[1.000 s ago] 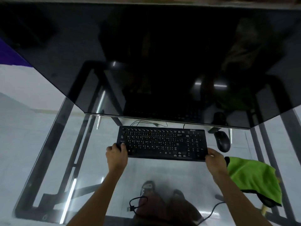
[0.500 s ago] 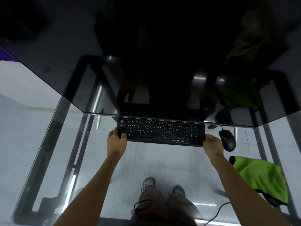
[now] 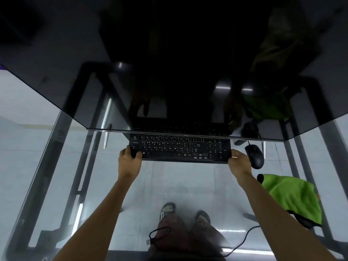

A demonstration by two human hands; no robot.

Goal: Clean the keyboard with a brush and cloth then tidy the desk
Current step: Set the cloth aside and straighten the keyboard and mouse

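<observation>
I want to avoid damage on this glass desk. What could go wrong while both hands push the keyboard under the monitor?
1. The keyboard already sits partly under the monitor; its far edge might knock something hidden there.
2. The right hand is close to the mouse and could bump it.
3. The left hand grips only a corner, so the keyboard may twist.
</observation>
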